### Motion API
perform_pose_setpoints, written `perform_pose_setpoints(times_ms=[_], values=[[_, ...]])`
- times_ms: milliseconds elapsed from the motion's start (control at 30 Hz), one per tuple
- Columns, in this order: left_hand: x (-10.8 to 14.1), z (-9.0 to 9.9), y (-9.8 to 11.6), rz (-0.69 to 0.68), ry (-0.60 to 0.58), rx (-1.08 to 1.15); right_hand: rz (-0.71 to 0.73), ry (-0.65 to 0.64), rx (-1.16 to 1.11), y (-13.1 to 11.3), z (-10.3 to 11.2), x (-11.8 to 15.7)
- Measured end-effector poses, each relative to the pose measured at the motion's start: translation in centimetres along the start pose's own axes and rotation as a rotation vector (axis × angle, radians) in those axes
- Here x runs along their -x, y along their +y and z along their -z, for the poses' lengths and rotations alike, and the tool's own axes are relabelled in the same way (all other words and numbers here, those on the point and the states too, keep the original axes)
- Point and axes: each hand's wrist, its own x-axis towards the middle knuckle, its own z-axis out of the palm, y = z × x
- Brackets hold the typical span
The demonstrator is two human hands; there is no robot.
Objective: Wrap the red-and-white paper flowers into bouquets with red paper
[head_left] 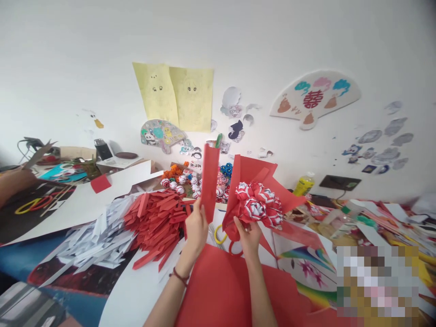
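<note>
My left hand (197, 225) pinches the lower end of a folded red paper strip (210, 181), which stands upright. In my right hand (249, 236) is a bouquet (260, 204) of red and white paper balls, wrapped in red paper (254, 165). The strip and the bouquet are apart, side by side. Large red paper (218, 290) lies below my forearms. Yellow-handled scissors (220, 234) show partly between my hands.
Piles of red strips (156, 222) and white strips (102, 238) lie left. Behind are more paper balls (177, 181). A yellow bottle (304, 185) stands right. Another person's hand (15, 181) is at far left, near scissors (34, 205).
</note>
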Motion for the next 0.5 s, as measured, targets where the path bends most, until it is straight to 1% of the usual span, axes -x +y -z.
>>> perform_pose_setpoints(times_ms=[67,133,233,300,400,433,500], values=[[2.0,-1.6,0.5,-0.05,-0.04,0.222,0.017,0.013,0.012,-0.1,-0.2,0.2],[3.9,-2.7,1.1,-0.06,-0.096,0.468,0.056,0.046,0.036,0.0,-0.4,0.3],[5.5,-3.3,1.6,-0.021,-0.198,0.788,0.103,0.104,0.037,0.4,-0.7,0.4],[5.5,-3.5,1.8,0.01,-0.227,0.958,0.127,0.153,0.047,0.6,-0.8,0.5],[4.3,-3.9,1.6,0.11,-0.203,1.117,0.166,0.182,0.104,0.5,-0.8,0.6],[3.7,-4.2,1.4,0.141,-0.215,1.155,0.175,0.182,0.116,0.4,-0.8,0.7],[2.8,-4.9,0.9,0.154,-0.287,1.236,0.181,0.17,0.133,0.3,-0.8,0.7]])
